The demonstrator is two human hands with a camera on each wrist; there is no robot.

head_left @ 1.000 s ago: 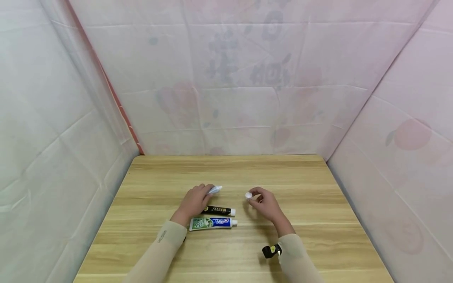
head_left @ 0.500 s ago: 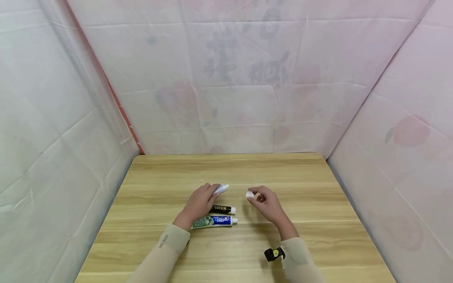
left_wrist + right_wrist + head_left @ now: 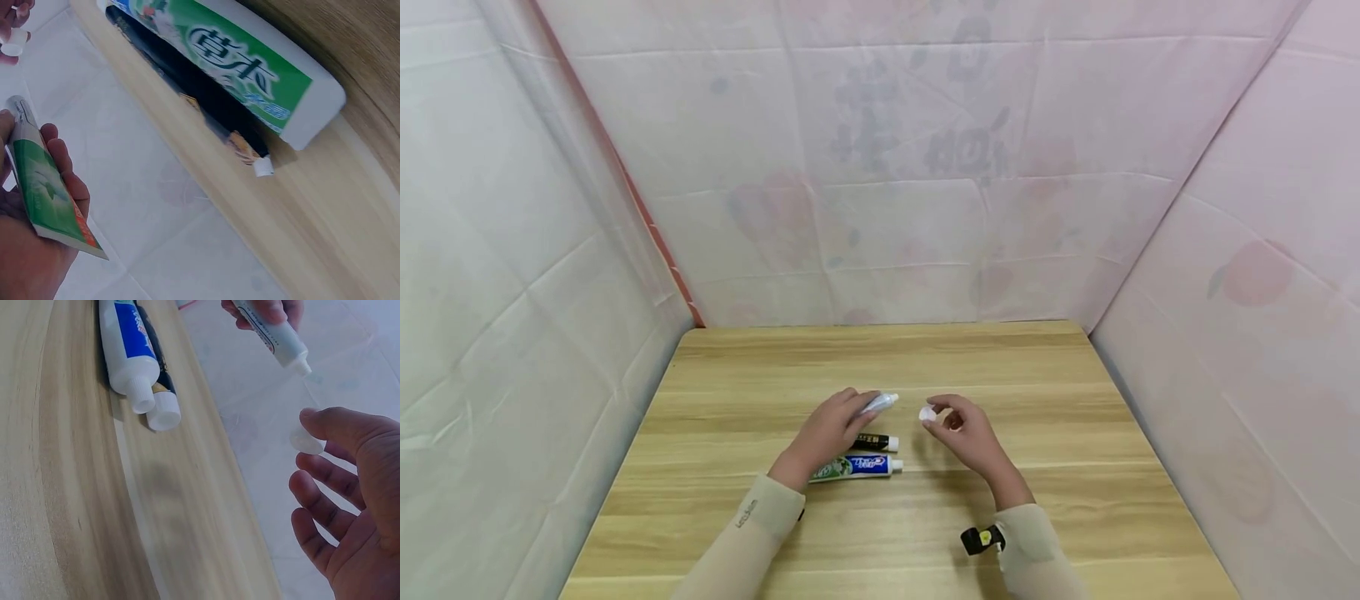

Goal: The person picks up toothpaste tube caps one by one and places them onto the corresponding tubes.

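My left hand (image 3: 832, 429) grips a green and white toothpaste tube (image 3: 47, 181). Its bare nozzle (image 3: 302, 366) points toward my right hand (image 3: 967, 433). Between thumb and fingertips, the right hand pinches a white cap (image 3: 306, 441), held a short gap away from the nozzle. Nearer the body, a black toothpaste tube (image 3: 874, 442) with a white cap lies on the table. Beside it lies a blue, green and white toothpaste tube (image 3: 867, 465). The left hand and wrist partly cover the rear ends of both lying tubes in the head view.
The wooden table (image 3: 880, 542) has a far edge against a pale printed sheet (image 3: 895, 225). Similar sheets hang on the left (image 3: 535, 333) and right sides. A black strap with a small yellow-marked piece (image 3: 981, 539) sits at the right wrist.
My left hand has moved to the right with the toothpaste tube, bringing its nozzle closer to the cap. The right hand has stayed nearly in place, still pinching the cap.
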